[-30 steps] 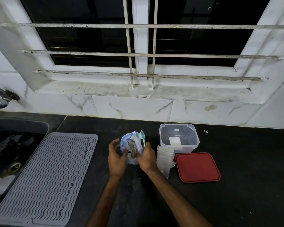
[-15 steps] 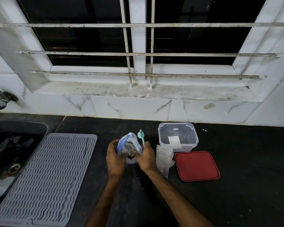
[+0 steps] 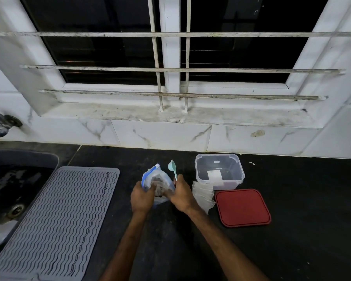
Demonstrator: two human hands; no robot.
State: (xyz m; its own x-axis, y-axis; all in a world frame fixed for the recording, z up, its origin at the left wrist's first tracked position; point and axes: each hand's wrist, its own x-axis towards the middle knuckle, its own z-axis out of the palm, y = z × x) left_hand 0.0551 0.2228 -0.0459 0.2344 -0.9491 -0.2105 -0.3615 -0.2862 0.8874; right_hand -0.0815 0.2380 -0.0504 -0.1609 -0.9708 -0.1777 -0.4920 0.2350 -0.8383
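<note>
**Filled bag held in both hands, mouth open**

Head view: the left grip (image 3: 142,196) and the right grip (image 3: 181,194) both clasp a zip bag (image 3: 157,180) of dark contents, just left of the container (image 3: 240,173). The right grip also pinches a teal spoon (image 3: 172,167). The next move is probably pressing the zip closed. Spare bags (image 3: 203,194) and a red lid (image 3: 242,207) lie in front of the container, and a mat (image 3: 55,218) lies far to its left. Nothing seems to obstruct.

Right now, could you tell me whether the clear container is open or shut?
Open: the clear container stands uncovered; the red lid lies flat on the counter beside it.
</note>
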